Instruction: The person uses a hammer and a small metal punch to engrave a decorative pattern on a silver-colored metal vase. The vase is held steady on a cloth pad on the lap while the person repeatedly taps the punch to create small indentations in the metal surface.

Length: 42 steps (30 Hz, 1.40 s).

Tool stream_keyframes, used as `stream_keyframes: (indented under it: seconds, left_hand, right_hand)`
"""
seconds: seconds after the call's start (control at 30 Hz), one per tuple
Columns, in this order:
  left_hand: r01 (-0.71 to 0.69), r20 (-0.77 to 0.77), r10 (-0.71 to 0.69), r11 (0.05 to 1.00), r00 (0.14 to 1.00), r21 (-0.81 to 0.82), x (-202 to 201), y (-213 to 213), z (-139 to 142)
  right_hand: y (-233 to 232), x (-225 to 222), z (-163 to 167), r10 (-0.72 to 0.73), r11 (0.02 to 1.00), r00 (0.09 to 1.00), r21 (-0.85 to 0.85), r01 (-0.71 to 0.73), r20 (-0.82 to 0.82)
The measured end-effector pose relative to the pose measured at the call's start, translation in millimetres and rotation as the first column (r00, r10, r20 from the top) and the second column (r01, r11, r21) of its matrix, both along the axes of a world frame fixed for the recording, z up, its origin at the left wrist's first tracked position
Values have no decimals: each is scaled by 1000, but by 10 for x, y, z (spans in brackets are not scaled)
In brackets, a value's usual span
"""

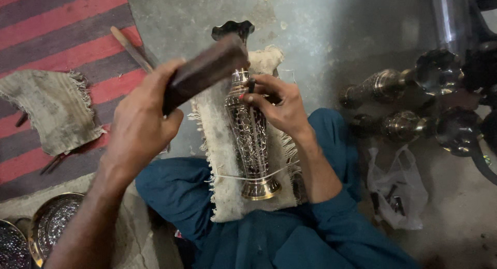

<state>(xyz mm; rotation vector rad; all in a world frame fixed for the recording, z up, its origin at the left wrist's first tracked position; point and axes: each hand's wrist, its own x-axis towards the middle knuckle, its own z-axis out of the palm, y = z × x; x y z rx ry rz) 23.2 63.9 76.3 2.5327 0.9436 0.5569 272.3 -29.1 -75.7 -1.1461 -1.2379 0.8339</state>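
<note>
An engraved brass vase (250, 139) lies lengthwise on a pale burlap cloth (220, 160) across my lap, its flared mouth pointing away from me. My left hand (140, 126) grips a dark wooden block (204, 72) raised above the vase's neck. My right hand (279, 106) pinches a small dark chisel (251, 87) with its tip against the vase's upper body. A thin white string runs across the vase near its base.
A wooden stick (130, 47) and a frayed cloth (54, 108) lie on the red striped rug at left. Engraved metal plates (52, 227) sit at the bottom left. Two more brass vases (393, 85) and a plastic bag (398, 189) lie to the right.
</note>
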Motion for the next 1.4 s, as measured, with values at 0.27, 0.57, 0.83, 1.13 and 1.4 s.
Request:
stream_keyframes:
  seconds: [0.27,0.57,0.83,1.13,1.4]
  left_hand:
    - [4,-406,94,972,909,235,32,122,-67]
    - [-11,-384,115,965,916,263,-3,88,-110]
    - [-20,-300,98,968,949,250,75,60,-12]
    - [-7,-268,106,938,958,346,38,70,-31]
    - [-74,-73,67,992,995,-99,53,90,-16]
  right_hand:
    - [19,34,-63,-1,997,990,78,-10,140]
    - [25,20,-53,17,996,997,87,-23,70]
    - [16,-4,3,-31,996,985,83,17,168]
    - [25,-20,36,66,997,997,50,-65,-28]
    - [26,-13,4,63,996,998,56,-63,-5]
